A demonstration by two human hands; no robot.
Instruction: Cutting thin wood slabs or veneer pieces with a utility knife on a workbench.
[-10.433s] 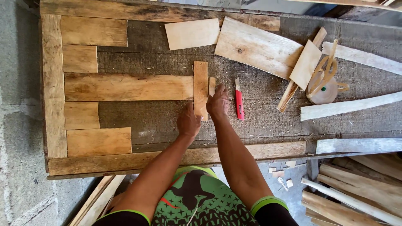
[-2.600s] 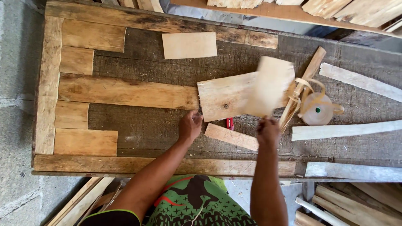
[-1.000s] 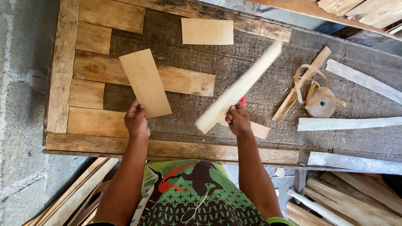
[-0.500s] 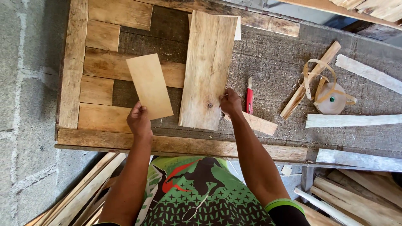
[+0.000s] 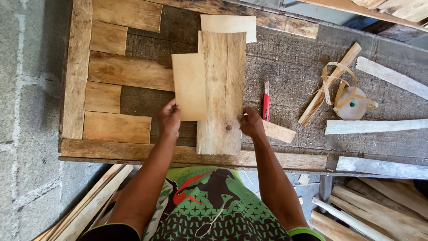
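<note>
Wide plank [image 5: 223, 89] long axis pointing away, right hand [image 5: 251, 123] gripping its edge, left hand [image 5: 169, 118] holding thin board [image 5: 189, 85]

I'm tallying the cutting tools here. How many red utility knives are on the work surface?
1. The red utility knife lies on the dark mat, right of the long plank and just above the right hand. Others may be hidden under boards.

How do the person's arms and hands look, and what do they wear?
Both arms are bare from the hands up to short black sleeves edged with a bright green band. The left hand and the right hand wear no gloves, and no rings, watch or bracelets are visible. The shirt is green with a black star pattern and a black and red figure.
</note>
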